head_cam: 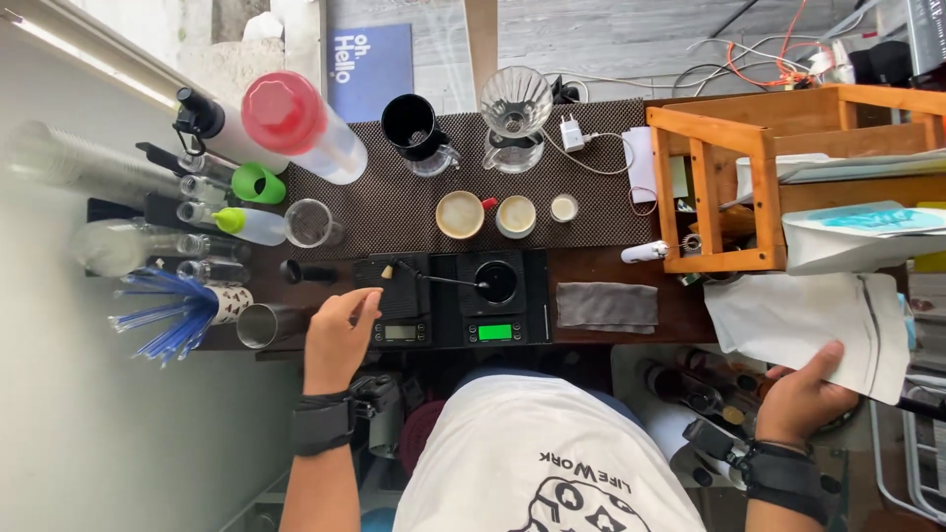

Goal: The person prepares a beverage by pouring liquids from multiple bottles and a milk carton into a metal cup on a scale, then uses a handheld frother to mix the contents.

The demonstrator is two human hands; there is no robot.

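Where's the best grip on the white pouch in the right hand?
Judging by its pose, the near lower edge, where the right hand already pinches it. The white pouch is flat and limp, lying out from the wooden rack toward the person, so a thumb-over pinch from the near side probably suits it; its far end sits by the rack.

dark wood table (601,266) ran across the view, black textured mat (394,212) covering its far half. on the mat: three round cups (460,215) in a row, a glass dripper (515,103) on its carafe, a black cup (409,123), a clear glass (309,223), a white charger (572,133). along the near edge sat two black scales (495,296) side by side, a folded grey cloth (606,305) just right of them, a steel cup (264,323) on its side at left. bottles (246,225) crowded the left end; a wooden rack (719,187) stood at the right end.
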